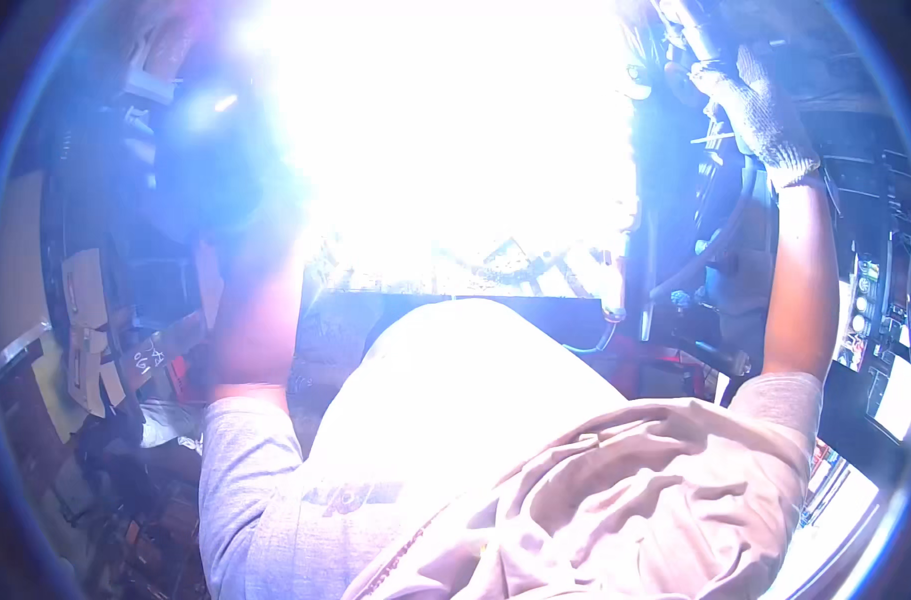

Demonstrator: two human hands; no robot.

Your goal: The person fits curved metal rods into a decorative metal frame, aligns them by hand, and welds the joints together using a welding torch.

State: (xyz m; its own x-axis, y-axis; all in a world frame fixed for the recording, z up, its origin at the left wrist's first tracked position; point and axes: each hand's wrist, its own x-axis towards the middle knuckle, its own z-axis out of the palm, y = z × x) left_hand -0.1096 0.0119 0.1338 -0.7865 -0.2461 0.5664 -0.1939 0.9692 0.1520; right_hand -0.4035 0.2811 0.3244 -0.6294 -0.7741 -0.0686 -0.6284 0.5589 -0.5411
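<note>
My right hand [767, 118], in a pale knitted glove, reaches to the far right. Its fingers are closed around a grey metal handle [702, 38] whose full shape I cannot make out. A blinding blue-white glare fills the upper middle and washes out the work there. My left forearm [260, 320] goes up into the edge of this glare beside a dark rounded shape [210, 150]. My left hand and its fingers are lost in the light and shadow. Small bright pieces [510, 258] lie on the near part of a work surface [565, 296].
A dark hose [710, 250] curves down at the right of the work surface, near a thin cable [603, 343]. Cardboard-coloured pieces [83, 300] stand at the left. Shelving or racks [860, 300] line the right rim. Loose beige cloth [615, 490] drapes across my lap.
</note>
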